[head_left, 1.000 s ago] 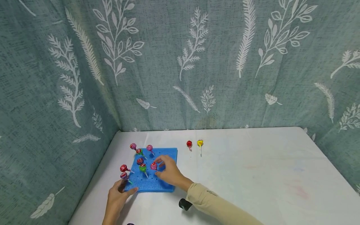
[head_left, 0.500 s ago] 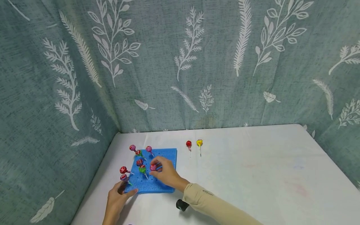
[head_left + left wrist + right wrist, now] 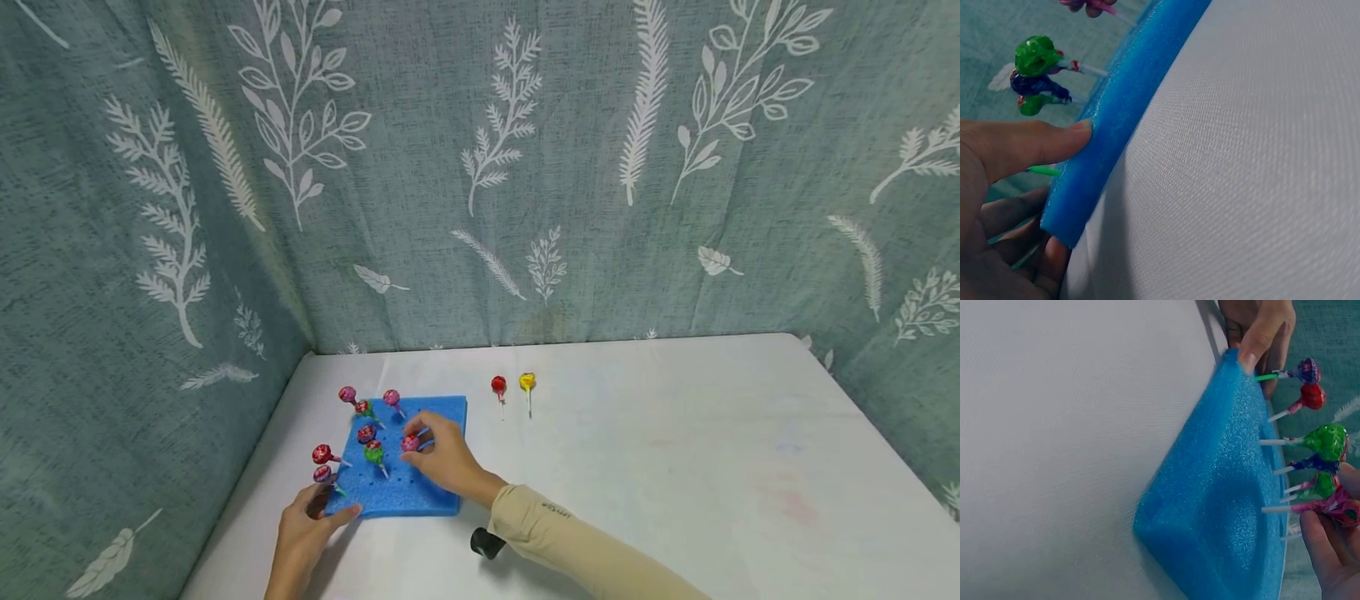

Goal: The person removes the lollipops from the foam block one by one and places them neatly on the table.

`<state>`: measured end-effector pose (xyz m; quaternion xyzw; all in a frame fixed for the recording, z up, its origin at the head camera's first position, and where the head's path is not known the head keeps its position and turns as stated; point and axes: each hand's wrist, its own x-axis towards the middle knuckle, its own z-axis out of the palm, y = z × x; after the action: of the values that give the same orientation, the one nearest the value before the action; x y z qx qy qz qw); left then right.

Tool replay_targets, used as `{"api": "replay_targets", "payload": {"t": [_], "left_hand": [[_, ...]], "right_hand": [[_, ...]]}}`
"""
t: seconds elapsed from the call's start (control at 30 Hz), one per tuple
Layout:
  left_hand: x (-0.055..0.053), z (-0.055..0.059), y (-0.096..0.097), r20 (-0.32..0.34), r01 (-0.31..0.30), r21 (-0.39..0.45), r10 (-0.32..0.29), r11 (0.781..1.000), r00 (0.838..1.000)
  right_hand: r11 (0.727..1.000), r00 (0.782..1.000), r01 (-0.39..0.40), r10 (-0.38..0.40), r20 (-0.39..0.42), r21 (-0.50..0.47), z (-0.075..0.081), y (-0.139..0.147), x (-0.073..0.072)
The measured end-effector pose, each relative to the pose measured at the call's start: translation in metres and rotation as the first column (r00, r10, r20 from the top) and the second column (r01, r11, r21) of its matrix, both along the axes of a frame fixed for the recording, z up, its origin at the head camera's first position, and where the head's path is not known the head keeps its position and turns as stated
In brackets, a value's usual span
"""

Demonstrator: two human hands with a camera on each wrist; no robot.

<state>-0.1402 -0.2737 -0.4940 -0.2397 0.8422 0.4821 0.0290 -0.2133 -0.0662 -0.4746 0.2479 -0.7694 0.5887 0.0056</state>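
Observation:
A blue foam block (image 3: 405,498) lies on the white table with several wrapped lollipops stuck in it by their sticks. At its near left corner, my left hand (image 3: 303,529) grips the block, thumb on the top face and fingers round the side. My right hand (image 3: 444,454) pinches a pink lollipop (image 3: 409,443) by its wrapped head; in the right wrist view its white stick reaches the foam's upper face. Left of that hand stand a green lollipop (image 3: 373,452) and a dark red one (image 3: 366,433). A purple lollipop (image 3: 322,474) leans outward close above my left hand.
Behind the block to the right, a red lollipop (image 3: 498,384) and a yellow lollipop (image 3: 527,381) lie on the table (image 3: 675,467). A small black cylindrical object (image 3: 486,543) rests near the right sleeve. Patterned green curtains (image 3: 420,167) border the table at the back and sides.
My right fingers have closed in round the pink lollipop from a wider spread. The left hand keeps its place on the corner; the head view has shifted slightly.

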Motion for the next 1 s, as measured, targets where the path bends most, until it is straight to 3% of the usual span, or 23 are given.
{"api": "replay_targets", "payload": {"t": [0.4,0.57,0.8,1.0], "left_hand": [[0.0,-0.006,-0.003,-0.026,0.001,0.003,-0.001,1.0,1.0],[0.0,-0.005,-0.002,-0.03,-0.004,0.017,0.005,1.0,1.0],[0.001,-0.002,-0.001,-0.025,0.004,0.029,-0.003,1.0,1.0],[0.003,-0.001,-0.001,-0.025,0.009,0.036,-0.008,0.999,1.0]], "right_hand": [[0.999,0.999,0.004,-0.005,-0.035,-0.034,0.017,0.014,0.001],[0.999,0.999,0.015,-0.016,-0.035,-0.045,0.019,0.029,-0.001],[0.997,0.994,0.048,-0.053,-0.096,-0.061,0.021,0.044,-0.004],[0.995,0.993,0.072,-0.078,-0.09,-0.074,0.023,0.055,-0.006]]}}
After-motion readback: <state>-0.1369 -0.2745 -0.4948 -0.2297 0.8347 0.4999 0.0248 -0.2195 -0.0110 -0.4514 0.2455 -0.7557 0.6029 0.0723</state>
